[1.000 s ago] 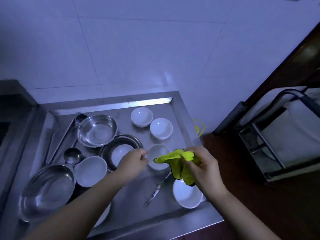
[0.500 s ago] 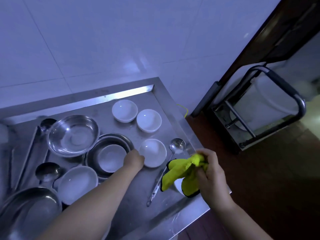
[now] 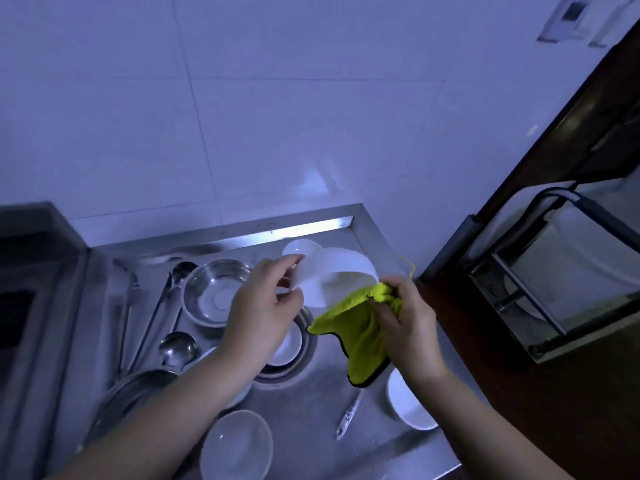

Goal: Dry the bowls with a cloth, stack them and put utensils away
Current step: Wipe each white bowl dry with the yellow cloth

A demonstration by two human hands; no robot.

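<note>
My left hand [image 3: 263, 313] holds a small white bowl [image 3: 334, 275] by its rim, lifted above the steel counter and tilted toward the right. My right hand [image 3: 407, 320] grips a yellow cloth [image 3: 356, 336] whose top edge touches the bowl's lower rim; the rest of the cloth hangs down. Other white bowls rest on the counter: one at the back [image 3: 299, 247], one near the front [image 3: 237, 445], one at the right edge [image 3: 407, 403], and one inside a steel dish [image 3: 289, 344]. A spoon handle [image 3: 348, 415] lies under the cloth.
A steel bowl [image 3: 216, 292] stands at the back left, ladles [image 3: 176, 346] and long utensils [image 3: 128, 306] lie to its left, and a large steel basin [image 3: 128, 400] sits front left. The counter's right edge [image 3: 381, 244] meets a dark floor; a metal-framed cart [image 3: 554, 282] stands right.
My left hand has taken the small white bowl off the counter and raised it. My right hand has brought the yellow cloth up against the bowl's rim.
</note>
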